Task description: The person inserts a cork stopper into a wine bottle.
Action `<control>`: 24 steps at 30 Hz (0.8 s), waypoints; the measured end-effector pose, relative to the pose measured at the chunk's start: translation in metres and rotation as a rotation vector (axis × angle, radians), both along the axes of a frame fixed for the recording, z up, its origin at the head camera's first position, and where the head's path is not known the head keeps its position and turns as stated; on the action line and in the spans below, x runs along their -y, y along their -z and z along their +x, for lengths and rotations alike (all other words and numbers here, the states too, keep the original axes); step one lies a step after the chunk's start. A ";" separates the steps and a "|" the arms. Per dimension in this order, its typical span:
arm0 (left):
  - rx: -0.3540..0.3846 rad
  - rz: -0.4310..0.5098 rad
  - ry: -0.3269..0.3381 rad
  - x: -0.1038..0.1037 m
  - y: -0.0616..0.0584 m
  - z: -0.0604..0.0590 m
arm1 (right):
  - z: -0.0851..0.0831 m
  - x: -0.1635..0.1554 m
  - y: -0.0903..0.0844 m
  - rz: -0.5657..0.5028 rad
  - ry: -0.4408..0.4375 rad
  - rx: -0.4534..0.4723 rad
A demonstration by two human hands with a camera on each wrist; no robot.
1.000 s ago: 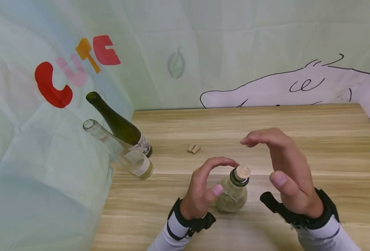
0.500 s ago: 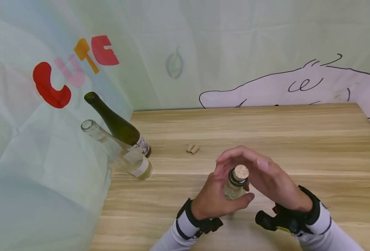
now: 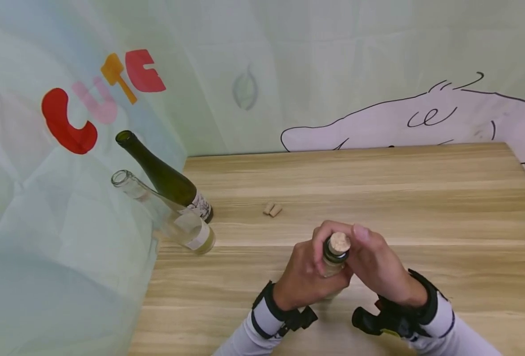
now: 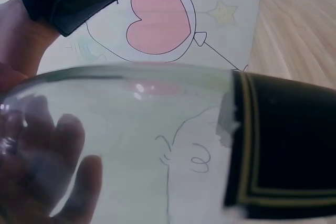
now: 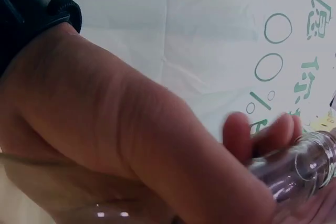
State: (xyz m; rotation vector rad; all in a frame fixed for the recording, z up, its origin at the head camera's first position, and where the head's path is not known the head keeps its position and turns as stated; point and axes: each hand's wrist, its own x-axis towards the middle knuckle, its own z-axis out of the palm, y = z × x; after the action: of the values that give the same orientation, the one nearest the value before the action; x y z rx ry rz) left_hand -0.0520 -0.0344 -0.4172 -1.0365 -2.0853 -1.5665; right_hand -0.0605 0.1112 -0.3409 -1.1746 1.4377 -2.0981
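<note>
Head view: corked bottle [image 3: 332, 259] upright on tabletop [image 3: 422, 198], near front edge. Left hand [image 3: 304, 274] fingers curled round body; right hand [image 3: 373, 267] fingers wrapped at neck below cork [image 3: 340, 243]. Risk: smooth glass slipping, bottle tipping.

The table [image 3: 378, 188] is pale wood with a streaked grain and a matt, smooth face. The bottle [image 3: 332, 262] gripped by both hands is clear, glossy glass with a dark band at the neck, stopped by a rough, speckled cork [image 3: 340, 242]. At ten o'clock from it lie a glossy dark green glass bottle [image 3: 164, 178] and a clear glass bottle [image 3: 168, 220], both with paper labels. The backdrop [image 3: 289, 64] is thin, creased, printed cloth.
</note>
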 end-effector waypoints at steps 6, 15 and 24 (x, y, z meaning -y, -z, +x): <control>0.049 0.014 -0.004 0.001 0.001 0.002 | 0.003 0.005 0.001 0.011 0.072 -0.004; 0.063 0.025 -0.027 0.002 0.002 0.003 | 0.005 0.010 -0.001 0.017 0.119 -0.006; 0.073 0.030 -0.016 0.001 0.004 0.002 | 0.005 0.015 -0.001 -0.012 0.174 -0.048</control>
State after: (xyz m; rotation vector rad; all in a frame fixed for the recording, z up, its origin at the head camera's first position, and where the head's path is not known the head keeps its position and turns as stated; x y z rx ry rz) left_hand -0.0497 -0.0356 -0.4210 -0.9639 -2.1054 -1.6460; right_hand -0.0554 0.0962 -0.3402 -1.1492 1.6036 -2.2087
